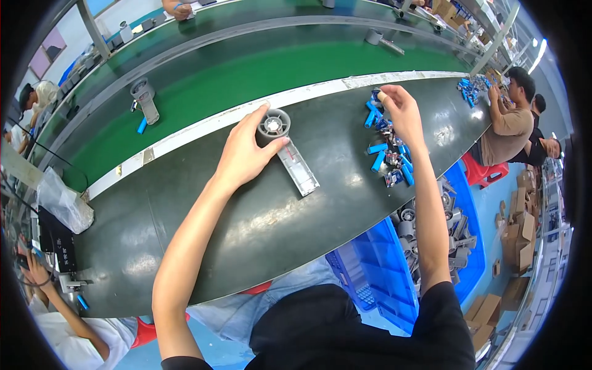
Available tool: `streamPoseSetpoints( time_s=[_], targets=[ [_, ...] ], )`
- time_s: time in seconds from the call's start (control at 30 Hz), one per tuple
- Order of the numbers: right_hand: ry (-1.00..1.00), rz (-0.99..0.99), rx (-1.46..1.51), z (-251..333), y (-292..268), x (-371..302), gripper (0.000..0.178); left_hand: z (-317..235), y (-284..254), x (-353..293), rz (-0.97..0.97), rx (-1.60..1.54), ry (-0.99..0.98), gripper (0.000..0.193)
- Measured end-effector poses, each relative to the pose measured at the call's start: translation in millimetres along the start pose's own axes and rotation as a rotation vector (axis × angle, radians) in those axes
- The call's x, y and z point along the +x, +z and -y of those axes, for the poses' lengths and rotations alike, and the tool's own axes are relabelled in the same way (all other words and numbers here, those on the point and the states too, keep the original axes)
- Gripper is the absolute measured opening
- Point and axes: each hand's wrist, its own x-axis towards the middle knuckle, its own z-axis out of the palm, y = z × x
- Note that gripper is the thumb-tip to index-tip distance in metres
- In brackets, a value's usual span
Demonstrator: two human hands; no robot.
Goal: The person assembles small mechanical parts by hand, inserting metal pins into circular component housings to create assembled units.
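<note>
1. Fingers and thumb of the left hand (242, 154) are parted around the round, spoked end of a grey fan housing (298, 169), gripping it from both sides.
2. Fingertips of the right hand (402, 116) curl close together at the far end of a pile of blue cylindrical cells (377, 148) and small circuit boards (393, 158); whether they pinch anything, I cannot tell.
3. That fan housing lies on the dark green worktop (132, 203), its open handle slanting toward the worker, well left of the pile.
4. Below the right forearm, a blue crate (391, 265) holds grey fan parts (459, 240).
5. Beyond a white ledge (203, 129), a green belt (296, 68) carries a second fan housing (145, 102).
6. Farther right, a co-worker (517, 126) sits on a red stool (484, 171).
</note>
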Motion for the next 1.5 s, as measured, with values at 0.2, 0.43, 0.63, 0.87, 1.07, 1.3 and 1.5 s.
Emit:
streamPoseSetpoints(
  time_s=[0.2, 0.43, 0.63, 0.87, 1.07, 1.3, 1.5],
  targets=[
    [0.187, 0.172, 0.690, 52.5, -15.0, -39.1, 0.027, -15.3, -30.1, -39.3, 0.022, -0.073, -0.044, 0.072],
    [0.232, 0.595, 1.043, 107.9, 14.6, -93.4, 0.036, -30.6, -61.7, -95.7, -0.028, 0.171, 0.093, 0.069],
    [0.320, 0.771, 1.109, 158.0, 56.4, -129.3, 0.033, -73.3, -71.8, -110.8, -0.160, -0.138, 0.326, 0.060],
    [0.184, 0.707, 1.191, 182.8, 92.4, -158.5, 0.032, -68.6, -72.4, -132.1, -0.202, -0.444, 0.223, 0.040],
    [-0.045, 0.462, 0.801, 165.8, 93.1, -157.1, 0.023, -58.7, -86.0, -145.1, -0.234, -0.889, 0.040, 0.024],
    [-0.152, 0.685, 0.304, 138.9, 85.2, -156.4, 0.016, -45.7, -76.6, -149.6, -0.125, -0.556, -0.202, 0.014],
    [-0.179, 0.638, 0.372, 138.2, 96.6, -160.0, 0.018, -47.3, -38.0, -143.7, -0.145, 0.198, 0.159, 0.018]
  ],
)
